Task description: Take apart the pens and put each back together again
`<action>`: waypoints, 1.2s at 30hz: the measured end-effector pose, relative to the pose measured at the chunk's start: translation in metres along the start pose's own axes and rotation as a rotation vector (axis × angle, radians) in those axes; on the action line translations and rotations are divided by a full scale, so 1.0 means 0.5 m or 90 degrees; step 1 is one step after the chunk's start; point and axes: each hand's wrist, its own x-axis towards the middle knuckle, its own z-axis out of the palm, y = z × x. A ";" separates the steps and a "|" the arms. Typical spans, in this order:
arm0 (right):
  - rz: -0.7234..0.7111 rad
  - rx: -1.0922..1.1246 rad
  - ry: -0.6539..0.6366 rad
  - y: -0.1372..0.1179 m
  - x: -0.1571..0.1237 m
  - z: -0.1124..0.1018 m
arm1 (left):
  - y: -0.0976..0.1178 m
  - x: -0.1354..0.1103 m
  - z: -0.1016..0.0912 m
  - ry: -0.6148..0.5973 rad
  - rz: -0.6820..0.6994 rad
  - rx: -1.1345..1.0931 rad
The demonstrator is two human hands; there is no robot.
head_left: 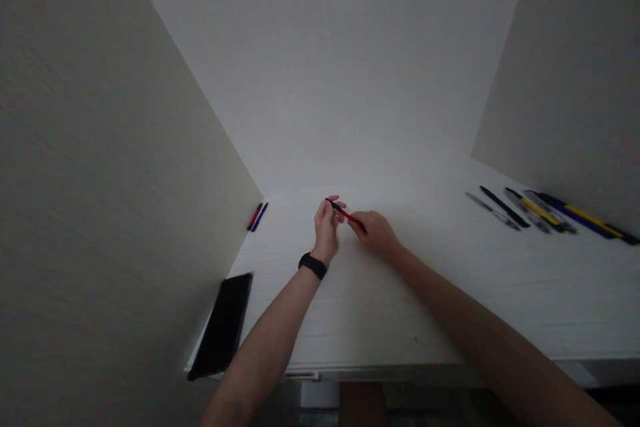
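A red pen with black ends [346, 214] is held slantwise above the white desk, between my two hands. My left hand [326, 223], with a black band on its wrist, is closed around the pen's upper black end, and some of its fingertips stick out past it. My right hand [375, 230] pinches the pen's other end, which its fingers partly cover. Whether the pen has a cap cannot be made out.
A red pen [254, 217] and a blue pen [260, 217] lie by the left wall. At the near left edge of the desk [380, 320] rests a black tablet-like slab [223, 323]. Several pens, including a black one [504, 206] and a yellow one [541, 211], lie at the right.
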 end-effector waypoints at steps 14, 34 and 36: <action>0.056 0.001 -0.009 0.011 -0.001 0.009 | -0.025 0.028 -0.029 0.042 -0.151 -0.201; 0.143 0.029 0.036 0.020 0.001 0.010 | -0.025 0.029 -0.024 0.069 -0.170 -0.165; 0.155 0.026 0.019 0.016 0.001 0.007 | -0.026 0.029 -0.021 0.076 -0.169 -0.165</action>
